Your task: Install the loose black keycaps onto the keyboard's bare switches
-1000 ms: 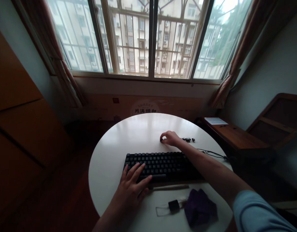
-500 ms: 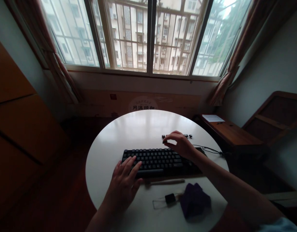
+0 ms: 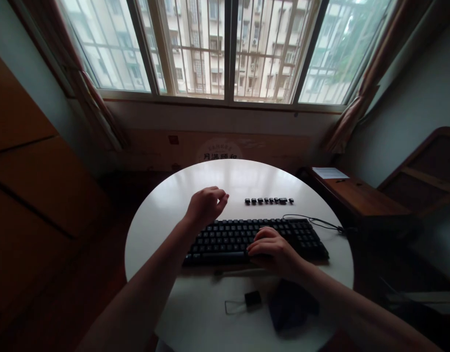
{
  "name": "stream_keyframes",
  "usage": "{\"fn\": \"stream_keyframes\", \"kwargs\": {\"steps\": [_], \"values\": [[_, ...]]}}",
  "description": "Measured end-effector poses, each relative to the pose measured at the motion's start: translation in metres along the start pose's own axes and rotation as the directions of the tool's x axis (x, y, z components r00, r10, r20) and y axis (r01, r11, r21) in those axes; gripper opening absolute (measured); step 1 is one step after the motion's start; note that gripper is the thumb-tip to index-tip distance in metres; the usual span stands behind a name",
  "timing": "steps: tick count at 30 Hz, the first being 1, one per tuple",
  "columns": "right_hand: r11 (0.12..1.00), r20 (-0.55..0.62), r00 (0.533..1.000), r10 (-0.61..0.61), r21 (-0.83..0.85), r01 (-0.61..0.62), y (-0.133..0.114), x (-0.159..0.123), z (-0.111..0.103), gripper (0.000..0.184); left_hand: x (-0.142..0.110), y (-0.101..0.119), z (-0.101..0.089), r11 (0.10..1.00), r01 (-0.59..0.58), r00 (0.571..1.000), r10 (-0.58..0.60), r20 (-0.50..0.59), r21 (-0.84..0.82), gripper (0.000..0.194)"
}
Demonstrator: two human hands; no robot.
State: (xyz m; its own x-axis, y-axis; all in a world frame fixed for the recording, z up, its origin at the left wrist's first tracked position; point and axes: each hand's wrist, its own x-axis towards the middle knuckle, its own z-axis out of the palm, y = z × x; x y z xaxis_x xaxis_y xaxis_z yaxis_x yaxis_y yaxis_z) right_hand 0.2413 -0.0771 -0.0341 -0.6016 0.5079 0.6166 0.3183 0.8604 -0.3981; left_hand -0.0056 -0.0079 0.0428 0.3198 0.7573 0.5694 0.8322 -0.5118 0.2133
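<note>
A black keyboard (image 3: 225, 239) lies on the round white table (image 3: 147, 234). Over its lower right keys rests my right hand (image 3: 274, 247), fingers bent and lying on it, thumb hidden. My left hand (image 3: 207, 205) is raised past the keyboard's far edge, fingers curled into a pinch; whatever is between the fingertips is hidden. To the right of that hand, several small black keycaps (image 3: 260, 201) stand in a row behind the keyboard.
Nearer me lie a blurred thin stick (image 3: 243, 272), a black block with a wire loop (image 3: 252, 298) and a dark purple cloth (image 3: 292, 310). A cable (image 3: 322, 223) runs off the table's right side. A wooden side table (image 3: 360, 198) stands at right.
My left hand has left the keyboard's left keys and moved forward and right, closing into a pinch. My right hand has come back from the keycap row onto the keyboard.
</note>
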Motion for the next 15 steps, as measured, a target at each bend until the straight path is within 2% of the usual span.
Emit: {"fn": "stream_keyframes", "kwargs": {"steps": [3, 7, 9, 12, 15], "values": [[0.998, 0.032, 0.999, -0.007, -0.055, 0.009, -0.001, -0.001, -0.002, 0.005, -0.007, -0.011, 0.023, 0.995, 0.043, 0.997, -0.048, -0.059, -0.088, 0.034], [0.994, 0.047, 0.999, -0.027, -0.107, 0.031, -0.004, 0.001, -0.003, 0.006, -0.014, -0.022, 0.027, 0.984, 0.054, 0.995, -0.068, -0.077, -0.172, 0.033], [0.991, 0.047, 0.998, -0.029, -0.131, 0.035, -0.006, 0.002, -0.003, 0.006, -0.013, -0.026, 0.023, 0.977, 0.059, 0.998, -0.063, -0.013, -0.205, 0.031], [0.985, 0.065, 0.997, -0.028, -0.167, 0.039, -0.009, 0.002, -0.004, 0.005, -0.012, -0.027, 0.018, 0.97, 0.035, 0.99, -0.001, 0.141, -0.24, 0.028], [0.976, 0.078, 0.997, -0.015, -0.214, 0.031, -0.009, 0.002, -0.005, 0.006, -0.013, -0.024, 0.016, 0.97, 0.002, 0.984, 0.042, 0.173, -0.244, 0.026]]}}
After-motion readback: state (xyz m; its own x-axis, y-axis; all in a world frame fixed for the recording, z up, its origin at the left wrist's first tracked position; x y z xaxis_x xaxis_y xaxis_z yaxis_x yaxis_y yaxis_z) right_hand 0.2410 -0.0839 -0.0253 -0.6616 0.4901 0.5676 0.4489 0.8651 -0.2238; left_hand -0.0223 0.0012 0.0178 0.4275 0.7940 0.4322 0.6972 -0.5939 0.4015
